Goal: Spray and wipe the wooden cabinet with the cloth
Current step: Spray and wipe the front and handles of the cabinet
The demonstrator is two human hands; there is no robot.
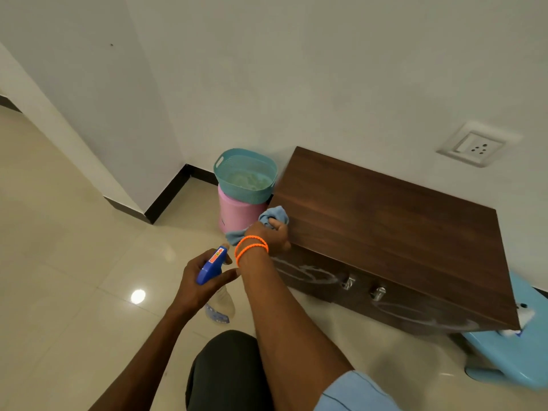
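Against the white wall, the wooden cabinet (385, 221) shows spray streaks on its front. Right hand (274, 237) grips the cloth (271, 216) at its near-left corner; left hand (204, 277) holds the spray bottle (212, 268). Wiping is underway; the streaked front likely comes next.

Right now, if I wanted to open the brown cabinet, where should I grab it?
Probably the two small metal knobs on the wooden cabinet's front face. They stick out where the doors seem to meet, so pinch one from the front, the open floor side. The right hand with the cloth is at the far corner.

Blue cloth (274, 216), dark-brown woodgrain cabinet (385, 221)
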